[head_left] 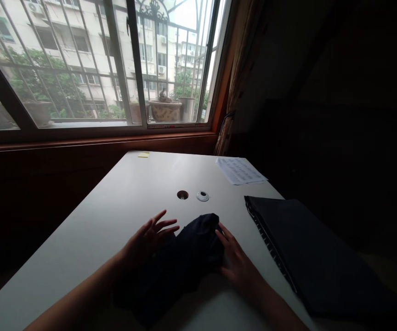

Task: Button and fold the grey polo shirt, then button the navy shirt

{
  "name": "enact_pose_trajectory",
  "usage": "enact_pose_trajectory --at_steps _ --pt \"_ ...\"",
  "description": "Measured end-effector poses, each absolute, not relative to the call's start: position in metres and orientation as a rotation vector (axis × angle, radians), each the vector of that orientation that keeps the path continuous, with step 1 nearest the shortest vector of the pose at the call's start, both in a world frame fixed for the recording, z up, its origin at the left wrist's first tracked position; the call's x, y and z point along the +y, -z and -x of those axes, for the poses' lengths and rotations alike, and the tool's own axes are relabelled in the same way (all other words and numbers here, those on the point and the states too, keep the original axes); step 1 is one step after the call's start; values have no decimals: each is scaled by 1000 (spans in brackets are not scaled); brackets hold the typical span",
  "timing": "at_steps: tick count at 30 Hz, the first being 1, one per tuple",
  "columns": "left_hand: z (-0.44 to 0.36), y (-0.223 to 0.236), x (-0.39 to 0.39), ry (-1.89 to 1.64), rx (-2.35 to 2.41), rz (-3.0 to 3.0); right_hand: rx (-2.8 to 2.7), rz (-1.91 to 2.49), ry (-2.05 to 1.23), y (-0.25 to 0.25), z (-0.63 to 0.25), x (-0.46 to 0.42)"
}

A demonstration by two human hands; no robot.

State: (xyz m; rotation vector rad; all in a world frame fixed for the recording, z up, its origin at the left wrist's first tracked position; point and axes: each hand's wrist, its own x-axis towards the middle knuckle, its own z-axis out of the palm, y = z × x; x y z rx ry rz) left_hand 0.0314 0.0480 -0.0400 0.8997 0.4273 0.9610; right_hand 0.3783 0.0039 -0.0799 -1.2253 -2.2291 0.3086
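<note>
A crumpled dark navy cloth [193, 253] lies bunched on the white table in front of me, its lower part lost in shadow. At its left side my left hand [150, 239] is raised, fingers spread apart, holding nothing. The fingertips of my right hand [235, 257] rest against the cloth's right edge. Its fingers are stretched out with the thumb apart, and no grip on the fabric shows. Whether the cloth is a garment or a bag cannot be made out.
A flat dark fabric piece [305, 248] with a pale-marked edge covers the table's right side. Printed papers [241, 171] lie at the back right, a yellow sticky note [144, 155] at the back left. Mid-table are a cable hole [182, 195] and its round cover [202, 196].
</note>
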Motion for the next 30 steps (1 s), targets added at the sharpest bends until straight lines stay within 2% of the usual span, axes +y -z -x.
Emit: enact_pose_trajectory --at_steps 4,9,15,20,27,30 --pt "-15 28 47 -1071 501 -843 -2190 1271 -349 79 -379 5" --pt "30 18 36 -1122 891 -1164 -2187 1277 -394 76 -376 6" --pt "61 40 19 -1057 1197 -1541 -2101 1385 -225 76 -378 7" --pt "56 58 14 -859 1132 -1728 -1829 1497 -93 75 -396 9" --pt "18 40 -5 -540 787 -2289 -1661 1568 -152 77 -409 13" --pt "3 40 -11 -577 760 -2520 -1627 1560 -174 76 -406 13"
